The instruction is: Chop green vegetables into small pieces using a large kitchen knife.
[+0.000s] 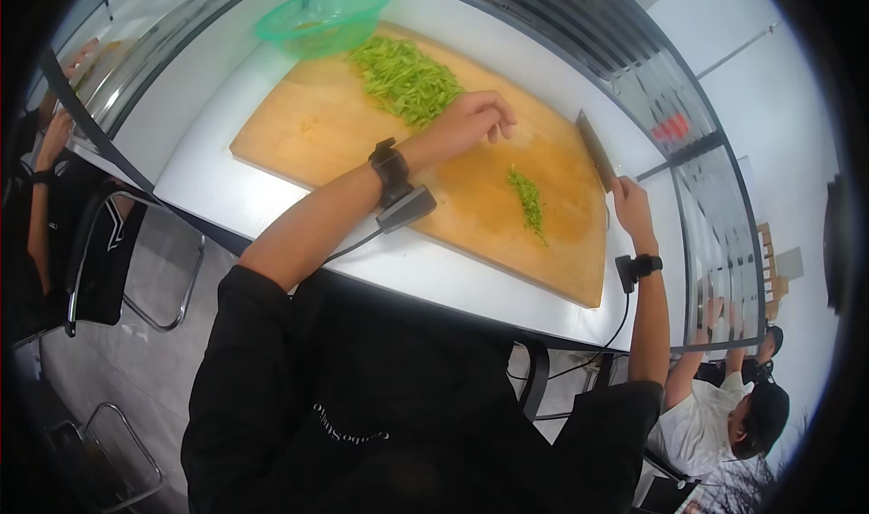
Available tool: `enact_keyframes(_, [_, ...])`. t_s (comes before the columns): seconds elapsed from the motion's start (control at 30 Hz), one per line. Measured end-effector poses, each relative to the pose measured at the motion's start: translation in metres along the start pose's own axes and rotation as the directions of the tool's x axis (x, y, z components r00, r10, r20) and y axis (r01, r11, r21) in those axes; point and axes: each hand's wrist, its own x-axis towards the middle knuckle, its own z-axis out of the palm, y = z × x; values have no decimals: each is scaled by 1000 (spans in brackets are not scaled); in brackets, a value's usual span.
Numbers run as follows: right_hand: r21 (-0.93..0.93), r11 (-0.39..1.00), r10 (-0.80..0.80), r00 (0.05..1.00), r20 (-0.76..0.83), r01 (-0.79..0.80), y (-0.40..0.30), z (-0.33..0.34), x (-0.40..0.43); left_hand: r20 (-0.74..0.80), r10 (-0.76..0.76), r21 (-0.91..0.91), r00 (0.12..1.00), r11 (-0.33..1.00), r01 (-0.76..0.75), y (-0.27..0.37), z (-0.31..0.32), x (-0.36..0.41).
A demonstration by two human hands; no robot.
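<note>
My right hand (630,208) grips the handle end of a kitchen cleaver (595,150), whose dark blade rests or hovers at the right edge of a wooden cutting board (326,133). Over the board's middle is my left hand (475,121), its fingers loosely bent and nothing visible in them. Just beyond that wrist spreads a large pile of shredded green vegetable (407,79), partly hidden by the hand. A smaller strip of finely chopped green bits (526,201) lies nearer the board's right side, on a damp patch.
A translucent green plastic bowl (326,21) stands at the board's far left corner. Dark-framed partitions (713,120) border the white table (204,154). Cables run from both wrist devices. One person (706,419) is at the right; another (41,208) is at the left beside a chair (102,256).
</note>
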Motion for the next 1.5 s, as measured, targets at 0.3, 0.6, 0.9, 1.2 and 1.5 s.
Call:
enact_keyframes(0.3, [202,979,-24,991,133,-4,-68,-22,-64,-3,18,22,1000,1000,-17,0,-4,-4])
enact_keyframes(0.6, [362,887,173,932,317,-287,-122,-53,-107,3,-6,12,1000,1000,6,-3,-4,-1])
enact_keyframes(0.9, [377,894,170,961,217,-243,-113,-78,-132,-3,29,-9,1000,1000,-29,-5,-2,0])
enact_keyframes(1.2, [408,897,-13,911,412,-172,-115,-84,-135,-10,30,-2,999,1000,-30,-9,-5,1])
enact_keyframes(1.5, [392,913,-46,925,377,-114,-106,-58,-103,5,18,4,1000,1000,-18,-6,-3,2])
